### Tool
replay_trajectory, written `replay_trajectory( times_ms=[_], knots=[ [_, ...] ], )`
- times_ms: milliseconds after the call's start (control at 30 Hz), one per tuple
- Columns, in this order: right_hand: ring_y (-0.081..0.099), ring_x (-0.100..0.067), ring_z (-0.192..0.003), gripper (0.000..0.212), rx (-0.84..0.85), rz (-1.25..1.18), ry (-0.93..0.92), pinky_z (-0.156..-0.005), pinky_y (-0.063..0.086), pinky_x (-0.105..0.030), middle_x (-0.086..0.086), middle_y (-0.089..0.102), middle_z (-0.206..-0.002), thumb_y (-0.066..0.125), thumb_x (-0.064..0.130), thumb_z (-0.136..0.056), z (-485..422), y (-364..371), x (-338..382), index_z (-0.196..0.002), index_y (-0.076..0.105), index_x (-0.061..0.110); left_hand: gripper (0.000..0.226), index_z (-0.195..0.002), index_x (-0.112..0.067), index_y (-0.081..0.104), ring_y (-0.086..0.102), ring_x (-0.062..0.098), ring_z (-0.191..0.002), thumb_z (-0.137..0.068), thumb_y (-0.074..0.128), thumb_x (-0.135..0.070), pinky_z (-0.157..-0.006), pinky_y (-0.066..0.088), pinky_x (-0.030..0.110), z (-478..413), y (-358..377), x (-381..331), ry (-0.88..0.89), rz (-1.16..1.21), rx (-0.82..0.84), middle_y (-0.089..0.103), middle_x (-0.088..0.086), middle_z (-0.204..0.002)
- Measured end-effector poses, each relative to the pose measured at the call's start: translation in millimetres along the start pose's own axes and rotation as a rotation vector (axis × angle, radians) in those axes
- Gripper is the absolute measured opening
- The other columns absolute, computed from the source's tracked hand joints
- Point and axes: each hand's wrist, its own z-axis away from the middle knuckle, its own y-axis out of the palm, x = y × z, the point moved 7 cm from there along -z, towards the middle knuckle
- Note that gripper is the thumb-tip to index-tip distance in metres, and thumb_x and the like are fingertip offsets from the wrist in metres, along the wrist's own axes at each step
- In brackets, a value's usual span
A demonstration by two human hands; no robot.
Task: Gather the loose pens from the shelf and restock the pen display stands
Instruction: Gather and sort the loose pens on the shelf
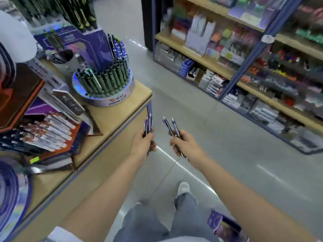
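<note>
My left hand (143,142) grips a small bunch of dark blue pens (148,123), their clip ends pointing up. My right hand (183,144) holds two more dark blue pens (170,125) fanned apart. Both hands hover over the aisle floor, just off the corner of the wooden display table (113,117). On that table stands a round pen display stand (104,84) packed with dark green pens and a few blue ones at its back. A slanted tray of white pens (50,130) lies at the left.
A grey cup with pens (64,62) stands behind the round stand. Stocked stationery shelves (244,67) line the right side of the aisle. The grey floor (209,137) runs between table and shelves. A purple box (225,224) sits low at the right.
</note>
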Motion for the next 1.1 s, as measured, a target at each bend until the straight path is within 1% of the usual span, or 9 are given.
replay_trajectory(
  times_ms=[133,267,400,533,700,833,967,1033,1100],
  knots=[
    [0.044,-0.013,-0.047,0.016,0.196,0.177,0.021,-0.042,0.034,-0.023,-0.005,0.051,-0.063,0.053,-0.001,-0.088,-39,2,23,-0.104,0.055,0.003,0.017,-0.106,-0.007,0.058,0.057,0.009,-0.041,-0.096,0.045,-0.003,-0.044,0.052,0.023,-11,-6,-2,-0.063,0.215,-0.201,0.051,0.007,-0.068],
    [0.044,-0.018,-0.050,0.018,0.377,0.280,0.020,-0.044,0.034,-0.025,-0.008,0.049,-0.061,0.051,-0.005,-0.088,-62,30,41,-0.083,0.048,0.011,0.012,-0.103,-0.011,0.051,0.060,0.018,-0.039,-0.097,0.042,-0.005,-0.044,0.053,0.028,-11,-28,-3,-0.111,0.390,-0.350,0.053,0.009,-0.065],
    [0.047,-0.018,-0.047,0.014,0.513,0.244,0.049,-0.042,0.035,-0.024,-0.011,0.058,-0.071,0.047,-0.003,-0.094,-81,69,50,-0.095,0.048,0.011,0.011,-0.093,-0.019,0.048,0.052,0.016,-0.036,-0.100,0.041,-0.013,-0.041,0.046,0.025,-11,-55,-5,-0.113,0.415,-0.463,0.053,0.002,-0.051],
    [0.049,-0.017,-0.044,0.009,0.566,0.286,0.066,-0.041,0.037,-0.021,-0.011,0.059,-0.069,0.046,0.003,-0.097,-97,102,54,-0.099,0.047,0.012,0.011,-0.093,-0.014,0.044,0.043,0.016,-0.042,-0.100,0.036,-0.011,-0.037,0.032,0.019,-22,-75,-4,-0.131,0.412,-0.503,0.048,0.005,-0.062],
    [0.049,-0.016,-0.046,0.015,0.590,0.392,0.071,-0.043,0.037,-0.023,-0.010,0.060,-0.072,0.046,-0.002,-0.093,-112,134,58,-0.091,0.048,0.013,0.014,-0.099,-0.010,0.043,0.046,0.016,-0.044,-0.097,0.031,-0.004,-0.039,0.035,0.021,-40,-89,-5,-0.153,0.385,-0.495,0.048,0.006,-0.067],
    [0.051,-0.018,-0.053,0.017,0.612,0.425,0.072,-0.048,0.040,-0.026,-0.011,0.063,-0.081,0.047,-0.005,-0.092,-126,149,62,-0.102,0.048,0.009,0.014,-0.106,-0.012,0.038,0.048,0.017,-0.046,-0.097,0.033,-0.002,-0.039,0.041,0.021,-51,-96,-10,-0.167,0.397,-0.470,0.050,0.008,-0.070],
    [0.057,-0.019,-0.054,0.022,0.648,0.432,0.089,-0.048,0.045,-0.025,-0.010,0.066,-0.086,0.049,0.002,-0.097,-139,162,62,-0.118,0.043,0.005,0.030,-0.123,-0.018,0.036,0.048,0.018,-0.052,-0.097,0.032,-0.004,-0.043,0.039,0.023,-61,-102,-9,-0.201,0.366,-0.481,0.060,0.017,-0.086],
    [0.057,-0.019,-0.052,0.018,0.675,0.478,0.065,-0.044,0.045,-0.023,-0.012,0.067,-0.084,0.048,0.004,-0.099,-148,169,63,-0.115,0.047,-0.003,0.033,-0.125,-0.014,0.040,0.048,0.017,-0.053,-0.095,0.033,-0.002,-0.042,0.035,0.021,-68,-106,-11,-0.178,0.324,-0.514,0.061,0.015,-0.083],
    [0.056,-0.021,-0.053,0.011,0.711,0.532,0.028,-0.042,0.044,-0.021,-0.013,0.067,-0.080,0.046,0.005,-0.099,-154,176,63,-0.105,0.052,-0.003,0.033,-0.123,-0.008,0.046,0.046,0.015,-0.052,-0.093,0.036,0.000,-0.041,0.034,0.020,-71,-109,-16,-0.149,0.284,-0.553,0.060,0.010,-0.075]
  ],
)
